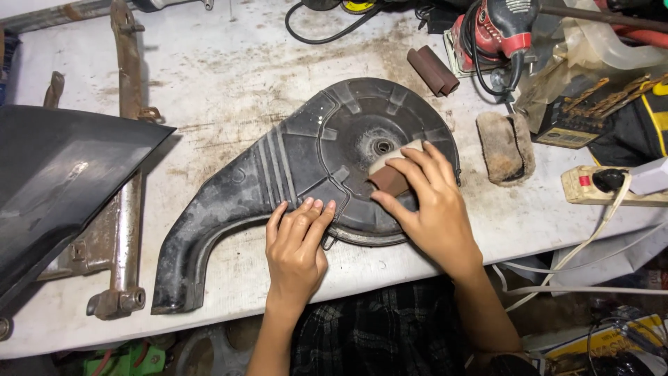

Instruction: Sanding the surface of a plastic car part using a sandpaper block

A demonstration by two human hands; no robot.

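The right hand (428,209) presses a folded sandpaper (391,174) flat under joined fingers onto the black cover (306,167). The left hand (296,244), fingers together, pins the cover's edge. If that hold slackens, the cover may skid. Beyond the right fingers sits a dark box (567,125) with a pale label.

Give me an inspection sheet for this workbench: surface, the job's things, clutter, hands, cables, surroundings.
Surface: white workbench top, stained with brown rust and grime.
Job's things: large black plastic cover with a round disc section and curved tail, lying flat; folded brown sandpaper piece on its disc.
Clutter: rusty metal bracket, dark flat panel, brown sandpaper roll, red power sander, dirty cloth pad, drill bits.
Hands: left hand flat on the cover's edge; right hand pressing the sandpaper.
Cables: black cord; white power strip with white leads.
Surroundings: green object below the bench.
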